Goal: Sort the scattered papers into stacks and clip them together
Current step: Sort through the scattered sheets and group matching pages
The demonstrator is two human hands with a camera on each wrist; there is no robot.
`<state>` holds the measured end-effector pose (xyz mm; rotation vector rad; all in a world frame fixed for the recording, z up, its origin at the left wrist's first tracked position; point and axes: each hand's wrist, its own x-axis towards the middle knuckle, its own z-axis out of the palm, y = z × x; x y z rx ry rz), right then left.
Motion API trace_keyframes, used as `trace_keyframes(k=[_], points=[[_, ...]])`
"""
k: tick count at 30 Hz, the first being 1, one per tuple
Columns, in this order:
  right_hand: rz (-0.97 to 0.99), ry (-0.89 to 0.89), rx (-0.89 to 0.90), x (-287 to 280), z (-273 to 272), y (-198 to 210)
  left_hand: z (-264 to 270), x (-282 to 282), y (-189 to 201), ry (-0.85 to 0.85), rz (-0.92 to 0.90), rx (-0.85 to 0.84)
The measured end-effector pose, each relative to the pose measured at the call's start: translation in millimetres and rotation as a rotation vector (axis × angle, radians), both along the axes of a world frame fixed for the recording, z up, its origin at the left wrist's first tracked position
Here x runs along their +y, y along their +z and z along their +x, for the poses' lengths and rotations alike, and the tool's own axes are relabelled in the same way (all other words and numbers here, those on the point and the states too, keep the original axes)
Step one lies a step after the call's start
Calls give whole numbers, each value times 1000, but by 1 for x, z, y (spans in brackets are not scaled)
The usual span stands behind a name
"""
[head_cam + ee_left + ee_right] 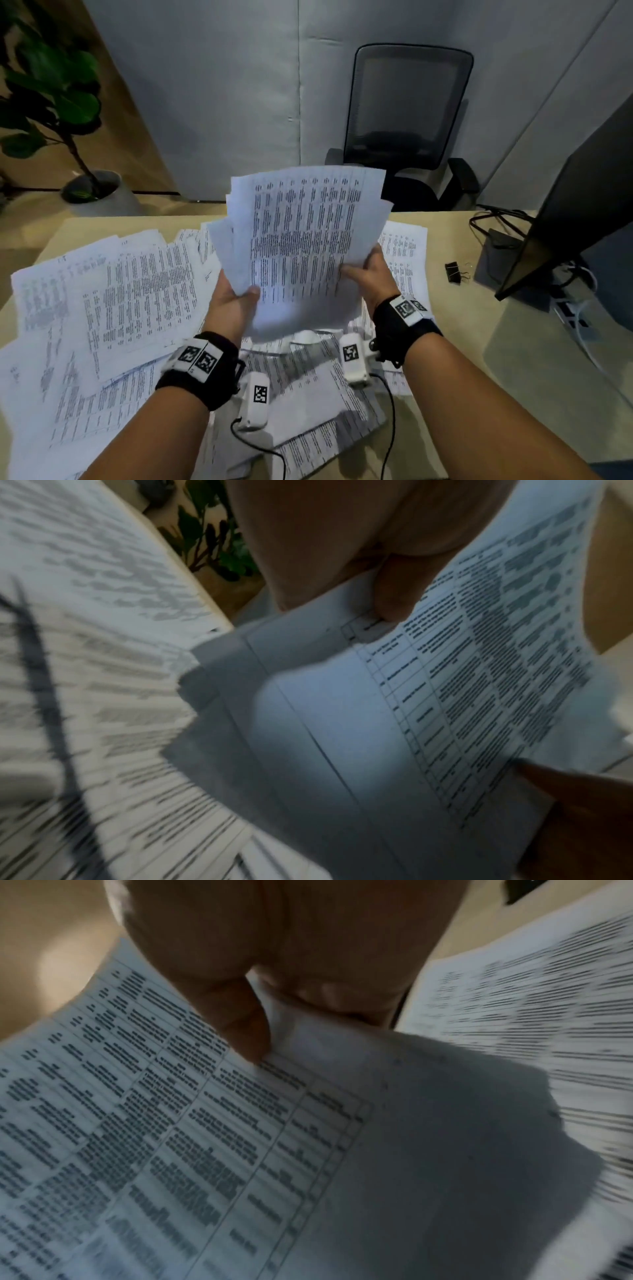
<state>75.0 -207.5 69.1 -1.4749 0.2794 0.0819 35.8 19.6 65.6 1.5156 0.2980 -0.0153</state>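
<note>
A loose bundle of printed sheets (301, 240) is held upright above the desk, its edges uneven. My left hand (233, 298) grips the bundle's lower left edge, thumb on the front page. My right hand (368, 274) grips the lower right edge, thumb on the front too. In the left wrist view my thumb (397, 596) presses on the held sheets (462, 683). The right wrist view shows my thumb (243, 1020) pinching the printed page (171, 1137). Many more scattered papers (113, 298) cover the desk's left and middle. A black binder clip (454, 272) lies to the right.
A tan desk (479, 359) carries it all. A dark monitor (575, 205) with cables (493, 219) stands at the right. An office chair (407, 120) sits behind the desk, and a potted plant (58, 102) at the back left.
</note>
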Motion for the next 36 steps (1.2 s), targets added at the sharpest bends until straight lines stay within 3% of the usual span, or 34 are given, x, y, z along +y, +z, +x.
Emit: trace_keyframes(k=[2,4,11,14,17,19,23,25,30,36], points=[[10,4,-146,8,-6,18,1,3,9,54,-112,-14],[49,58,-182,13,-15,23,0,8,11,83,-105,-33],[-47,59,-124,24,-25,8,1,12,-4,162,-96,-112],[-51,60,-73,24,-21,2,4,13,-13,160,-99,-46],[-180,133,-32,26,-22,-10,8,11,-24,120,-1,31],[-250,105,-42,29,-21,-13,9,3,-25,100,70,-8],[-227,-70,-79,18,-10,-13,13,-6,-10,150,18,-115],[-226,-62,-64,10,-11,-17,14,-3,-17,87,-6,-115],[-380,51,42,12,-36,-49,-5,-14,-58,-12,189,180],[-459,-68,-28,-4,-12,-42,17,-20,-51,37,258,44]])
